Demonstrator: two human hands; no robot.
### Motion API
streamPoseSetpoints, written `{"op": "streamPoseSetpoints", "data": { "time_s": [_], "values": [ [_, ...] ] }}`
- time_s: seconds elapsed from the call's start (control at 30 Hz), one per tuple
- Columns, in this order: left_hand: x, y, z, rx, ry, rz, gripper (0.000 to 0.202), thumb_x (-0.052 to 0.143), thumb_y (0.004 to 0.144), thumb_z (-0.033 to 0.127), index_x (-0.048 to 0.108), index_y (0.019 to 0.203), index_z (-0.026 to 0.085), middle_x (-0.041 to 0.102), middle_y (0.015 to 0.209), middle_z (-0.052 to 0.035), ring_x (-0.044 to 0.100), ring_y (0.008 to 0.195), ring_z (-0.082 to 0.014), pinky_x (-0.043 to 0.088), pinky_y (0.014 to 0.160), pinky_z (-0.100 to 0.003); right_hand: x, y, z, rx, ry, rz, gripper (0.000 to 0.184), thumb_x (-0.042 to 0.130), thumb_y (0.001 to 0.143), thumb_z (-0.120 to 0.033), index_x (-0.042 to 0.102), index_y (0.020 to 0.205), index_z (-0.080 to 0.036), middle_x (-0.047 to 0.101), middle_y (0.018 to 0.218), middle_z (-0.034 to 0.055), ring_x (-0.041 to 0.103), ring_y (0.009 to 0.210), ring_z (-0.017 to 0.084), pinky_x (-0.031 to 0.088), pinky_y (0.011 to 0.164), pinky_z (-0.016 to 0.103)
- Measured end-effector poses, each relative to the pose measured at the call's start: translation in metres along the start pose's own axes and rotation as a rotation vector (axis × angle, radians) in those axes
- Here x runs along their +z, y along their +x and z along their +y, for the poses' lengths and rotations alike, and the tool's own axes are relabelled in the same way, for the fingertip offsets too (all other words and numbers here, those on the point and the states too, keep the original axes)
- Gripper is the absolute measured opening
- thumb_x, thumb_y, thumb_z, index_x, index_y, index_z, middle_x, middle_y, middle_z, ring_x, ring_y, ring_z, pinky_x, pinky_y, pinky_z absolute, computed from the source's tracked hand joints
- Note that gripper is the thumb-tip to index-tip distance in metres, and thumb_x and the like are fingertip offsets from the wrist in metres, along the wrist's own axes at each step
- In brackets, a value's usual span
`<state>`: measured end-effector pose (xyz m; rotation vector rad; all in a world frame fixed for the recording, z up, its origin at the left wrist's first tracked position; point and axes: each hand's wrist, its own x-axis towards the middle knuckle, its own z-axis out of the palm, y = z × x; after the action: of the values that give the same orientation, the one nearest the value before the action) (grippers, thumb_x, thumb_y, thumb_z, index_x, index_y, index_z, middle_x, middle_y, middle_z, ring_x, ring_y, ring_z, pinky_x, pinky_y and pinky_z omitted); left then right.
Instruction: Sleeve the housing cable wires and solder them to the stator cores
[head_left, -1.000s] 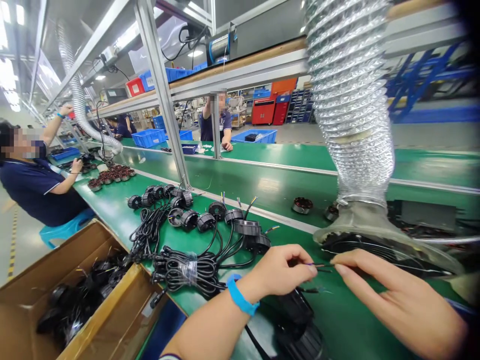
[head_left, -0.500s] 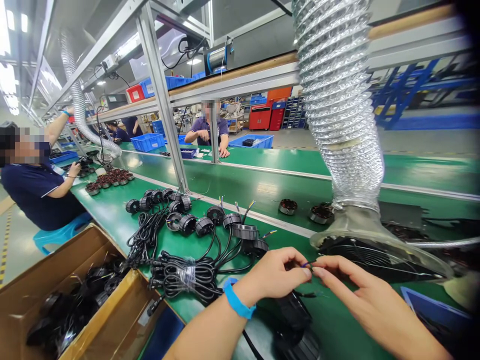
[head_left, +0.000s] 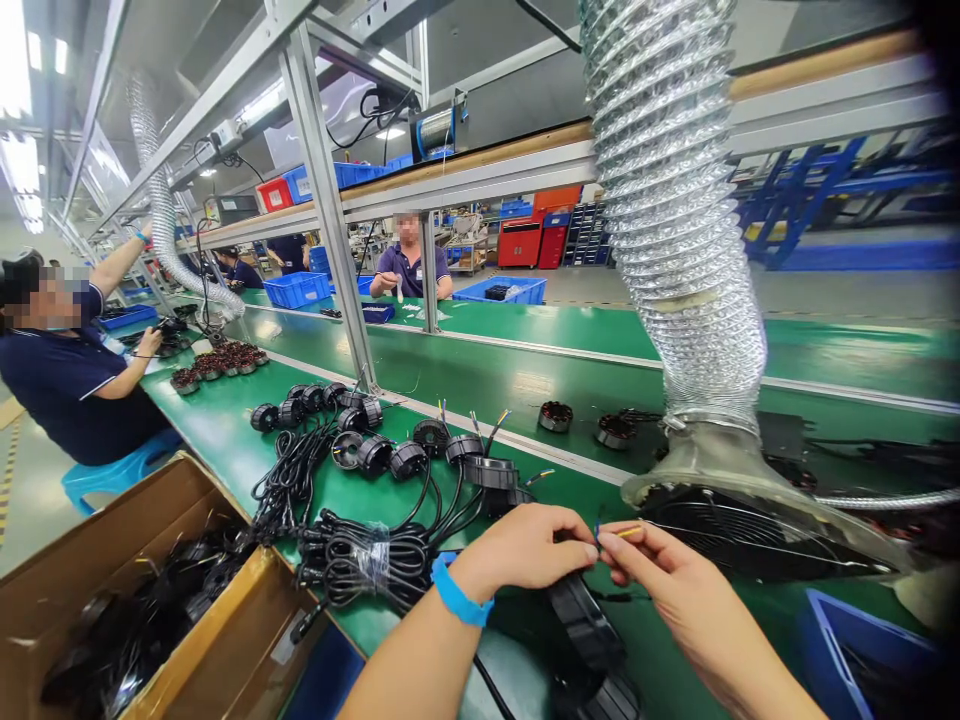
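L hand (head_left: pixel 529 548) and R hand (head_left: pixel 664 562) fingertip to fingertip, both in pinch grip on thin wires (head_left: pixel 628 532); 1 blue + 1 yellow visible, rest hidden by fingers. Wires sit btwn the hands, over the bench (head_left: pixel 694 640). Blue wristband (head_left: pixel 459 592) on L wrist. Blk motor housings (head_left: pixel 589 622) just below the hands in view, lowest one cut by frame. Blk cable (head_left: pixel 491 688) runs off btm edge.

Cardbd box (head_left: pixel 225 625), btm left: jumbled blk housings + leads inside. Blue bin (head_left: pixel 829 655), btm right: dark contents, can't ID.

Coiled cables (head_left: pixel 341 570) left of L wrist, clear film (head_left: pixel 373 560) round middle. Behind: round blk housings (head_left: pixel 491 472), some w/ multi-colour wire ends up.

Past R hand: fume hood (head_left: pixel 697 460), blk grille; foil duct (head_left: pixel 675 250) goes up out of frame. 2 wound stators (head_left: pixel 555 417) left of hood, apart.

Further: operator (head_left: pixel 67 385) on blue stool (head_left: pixel 112 468), one arm raised, near stator cluster (head_left: pixel 225 360). Wire spool (head_left: pixel 435 132) on o/h shelf (head_left: pixel 517 165). Across: co-worker (head_left: pixel 412 272). Red cabinet (head_left: pixel 519 240) beyond.
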<state>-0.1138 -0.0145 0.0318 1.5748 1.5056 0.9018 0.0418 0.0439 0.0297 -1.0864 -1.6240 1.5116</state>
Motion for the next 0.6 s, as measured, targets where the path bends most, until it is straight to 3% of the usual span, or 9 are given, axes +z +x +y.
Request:
{"op": "streamPoseSetpoints", "data": {
  "time_s": [0.13, 0.27, 0.37, 0.5, 0.6],
  "values": [
    [0.001, 0.0, 0.003, 0.025, -0.004, -0.026, 0.014, 0.058, 0.081, 0.025, 0.065, 0.085, 0.014, 0.058, 0.074, 0.0027, 0.048, 0.068, -0.0097, 0.036, 0.061, -0.021, -0.005, 0.0, -0.004, -0.04, -0.05, 0.079, 0.046, 0.075, 0.051, -0.057, 0.071, 0.079, -0.021, 0.063, 0.068, 0.002, 0.052, 0.058, 0.015, 0.046, 0.055, 0.027],
    [0.003, -0.002, 0.006, 0.011, 0.015, -0.008, 0.014, 0.058, 0.081, 0.025, 0.066, 0.085, 0.015, 0.059, 0.075, 0.0024, 0.049, 0.069, -0.0102, 0.037, 0.063, -0.021, -0.01, 0.0, -0.006, -0.086, -0.128, 0.116, 0.04, 0.071, 0.056, -0.058, 0.069, 0.069, -0.021, 0.064, 0.07, 0.0024, 0.052, 0.061, 0.015, 0.045, 0.058, 0.026],
    [0.005, -0.003, 0.008, 0.0, -0.003, 0.014, 0.013, 0.058, 0.081, 0.026, 0.066, 0.084, 0.015, 0.062, 0.077, 0.002, 0.051, 0.07, -0.0106, 0.038, 0.064, -0.021, -0.009, -0.002, -0.001, -0.062, -0.069, 0.116, 0.041, 0.072, 0.056, -0.059, 0.069, 0.067, -0.02, 0.063, 0.068, 0.0026, 0.053, 0.061, 0.015, 0.048, 0.059, 0.027],
    [0.006, -0.003, 0.01, 0.007, 0.031, 0.013, 0.013, 0.058, 0.081, 0.025, 0.066, 0.082, 0.015, 0.063, 0.076, 0.0016, 0.051, 0.069, -0.0112, 0.038, 0.064, -0.022, -0.01, -0.005, 0.006, -0.042, -0.05, 0.055, 0.042, 0.074, 0.058, -0.059, 0.069, 0.067, -0.019, 0.063, 0.066, 0.0035, 0.055, 0.062, 0.017, 0.05, 0.06, 0.028],
    [0.006, -0.004, 0.011, 0.005, 0.034, -0.001, 0.013, 0.059, 0.081, 0.025, 0.066, 0.084, 0.015, 0.063, 0.077, 0.0014, 0.051, 0.07, -0.0112, 0.038, 0.064, -0.021, -0.017, -0.006, 0.008, -0.038, -0.069, -0.001, 0.041, 0.074, 0.064, -0.056, 0.071, 0.082, -0.019, 0.065, 0.071, 0.0034, 0.058, 0.066, 0.017, 0.051, 0.063, 0.028]
  ]
}}
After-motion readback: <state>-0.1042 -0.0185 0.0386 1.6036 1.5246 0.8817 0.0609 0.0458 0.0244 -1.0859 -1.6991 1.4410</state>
